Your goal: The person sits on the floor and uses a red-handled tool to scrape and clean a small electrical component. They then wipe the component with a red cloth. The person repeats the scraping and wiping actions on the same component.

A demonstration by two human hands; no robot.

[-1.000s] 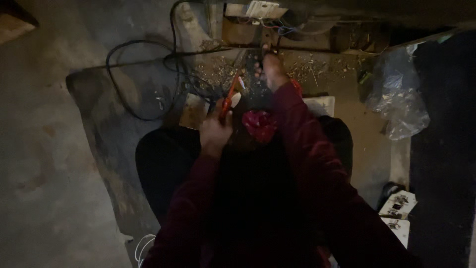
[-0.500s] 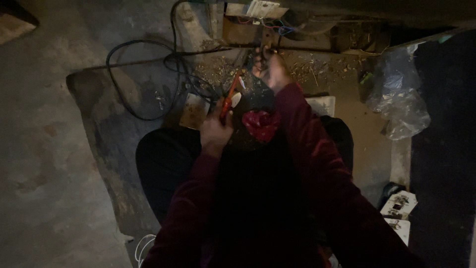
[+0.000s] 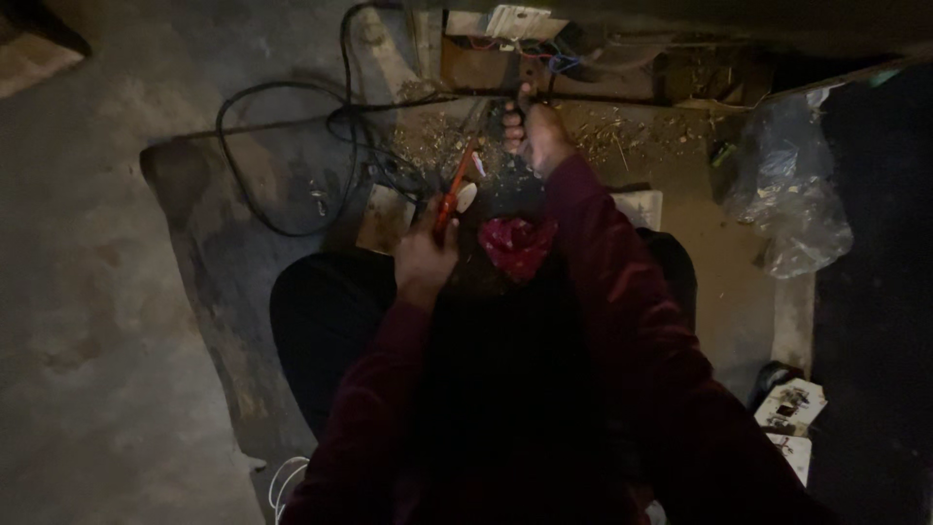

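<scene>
Dim concrete floor (image 3: 107,292), rough and stained, carries scattered debris. Left hand (image 3: 425,258) is closed around orange-handled pliers (image 3: 450,191); the slim tool lies with its long axis running up and slightly right, nose toward the wall. Right hand (image 3: 537,131) is clenched on a dark, indistinct object beneath coloured wires (image 3: 544,60). Black cable (image 3: 282,146) loops at left; a crumpled clear plastic bag (image 3: 789,190) lies at right.

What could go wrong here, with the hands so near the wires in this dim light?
1. The right hand reaches up beside loose coloured wires in an open box; touching a bare end might be dangerous.
2. The left hand holds a red-handled tool close to the right arm; a slip might nick the sleeve.
3. Black cables loop on the floor, and a foot might catch there.
</scene>
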